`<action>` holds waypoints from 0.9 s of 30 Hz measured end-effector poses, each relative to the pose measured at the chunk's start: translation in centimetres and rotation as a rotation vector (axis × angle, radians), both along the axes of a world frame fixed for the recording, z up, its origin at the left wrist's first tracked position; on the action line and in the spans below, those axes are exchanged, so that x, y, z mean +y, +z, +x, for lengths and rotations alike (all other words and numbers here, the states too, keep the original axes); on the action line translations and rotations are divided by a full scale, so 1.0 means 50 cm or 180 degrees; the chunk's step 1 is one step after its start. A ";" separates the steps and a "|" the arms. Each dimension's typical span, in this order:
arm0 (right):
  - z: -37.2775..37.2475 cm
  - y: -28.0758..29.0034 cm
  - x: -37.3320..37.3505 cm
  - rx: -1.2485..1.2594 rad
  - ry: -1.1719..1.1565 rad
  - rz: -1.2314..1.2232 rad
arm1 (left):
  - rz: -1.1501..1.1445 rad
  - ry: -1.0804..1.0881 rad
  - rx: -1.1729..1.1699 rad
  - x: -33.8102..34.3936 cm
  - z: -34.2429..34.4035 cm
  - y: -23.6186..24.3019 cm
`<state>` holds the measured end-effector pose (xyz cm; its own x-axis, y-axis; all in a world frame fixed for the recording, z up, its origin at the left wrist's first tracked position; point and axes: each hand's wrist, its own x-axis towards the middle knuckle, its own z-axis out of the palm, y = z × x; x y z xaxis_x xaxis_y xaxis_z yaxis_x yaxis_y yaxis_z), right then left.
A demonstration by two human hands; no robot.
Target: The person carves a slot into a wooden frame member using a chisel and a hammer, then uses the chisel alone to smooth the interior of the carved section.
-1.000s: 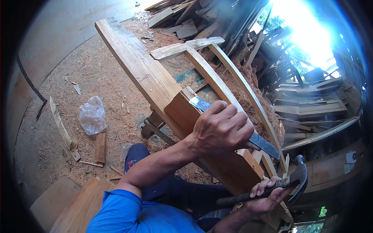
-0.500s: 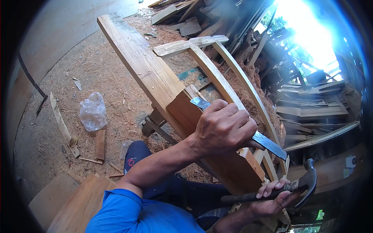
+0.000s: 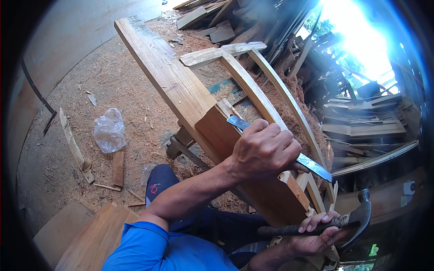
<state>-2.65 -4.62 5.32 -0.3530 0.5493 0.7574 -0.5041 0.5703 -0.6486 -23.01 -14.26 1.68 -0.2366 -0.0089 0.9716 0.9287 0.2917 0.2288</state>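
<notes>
My left hand (image 3: 266, 151) is closed in a fist round a flat steel bar (image 3: 315, 167), which sticks out past both sides of the fist. It is held slanting over a thick reddish-brown wooden beam (image 3: 271, 198); whether it touches the wood I cannot tell. Lower right, my right hand (image 3: 316, 232) grips a claw hammer (image 3: 360, 216) by its dark handle, close to the head. The head points right, away from the beam's near end. Beyond my left hand, a wooden frame with curved rails (image 3: 253, 92) lies beside a long pale board (image 3: 167, 74).
Shavings and sawdust cover the floor. A clear plastic bag (image 3: 110, 131), a small wood block (image 3: 117, 168) and a thin wood strip (image 3: 74, 147) lie at left. Stacked timber (image 3: 361, 122) stands at the right, with loose planks (image 3: 199, 17) at the back.
My left hand and the steel bar have shifted slightly right and down. The hammer in my right hand has dropped a little, its head tilting slightly.
</notes>
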 end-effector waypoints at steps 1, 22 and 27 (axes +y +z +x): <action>0.003 -0.002 0.002 -0.0009 0.0019 0.0069 | -0.0095 0.0014 0.0056 -0.004 -0.002 -0.006; 0.016 -0.013 -0.022 0.0160 -0.0043 0.0737 | 0.0215 -0.0472 0.0167 -0.014 0.026 -0.001; 0.032 0.002 -0.009 0.0084 -0.0107 0.0769 | -0.0152 -0.0373 0.0115 0.010 0.036 -0.022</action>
